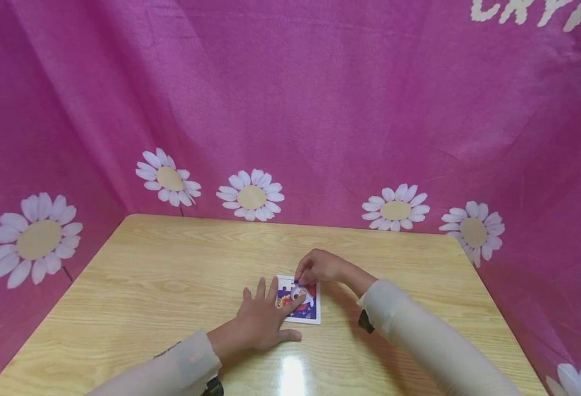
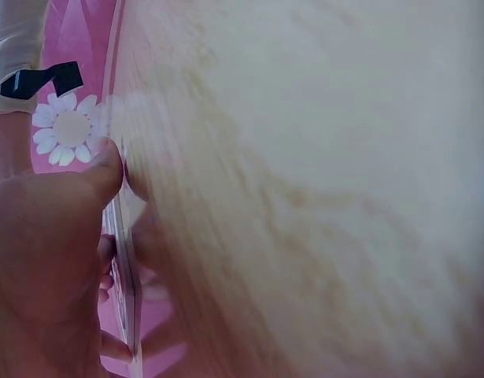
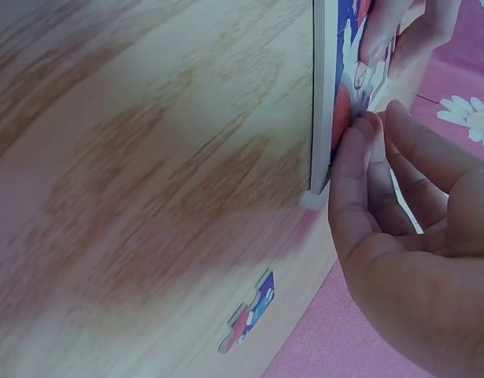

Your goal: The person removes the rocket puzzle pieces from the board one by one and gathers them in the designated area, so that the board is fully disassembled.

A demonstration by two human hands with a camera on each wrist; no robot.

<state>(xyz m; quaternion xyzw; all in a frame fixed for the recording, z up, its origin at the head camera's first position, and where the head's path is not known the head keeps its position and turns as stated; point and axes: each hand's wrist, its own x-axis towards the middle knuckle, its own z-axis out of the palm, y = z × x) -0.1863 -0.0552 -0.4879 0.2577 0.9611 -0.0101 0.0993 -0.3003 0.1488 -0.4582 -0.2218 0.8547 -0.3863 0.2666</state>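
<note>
A small jigsaw puzzle (image 1: 311, 315) in a white-edged tray lies on the table, with a dark blue, white and red picture. My left hand (image 1: 262, 323) lies with spread fingers over its left side, one straight finger resting on the picture. At the tray's far edge, my right hand (image 1: 323, 265) pinches a puzzle piece (image 1: 296, 282) between thumb and fingers, and a dark blue bit shows under the fingertips. Most of that piece is hidden. In the right wrist view, a loose red and blue puzzle piece (image 3: 249, 313) lies on the table beyond the tray's corner.
The light wooden table (image 1: 181, 264) bears the tray near its middle. A pink cloth (image 1: 290, 110) with white daisies stands round the table's back and sides. Dark straps with small devices sit at both wrists, over pale sleeves (image 1: 419, 330).
</note>
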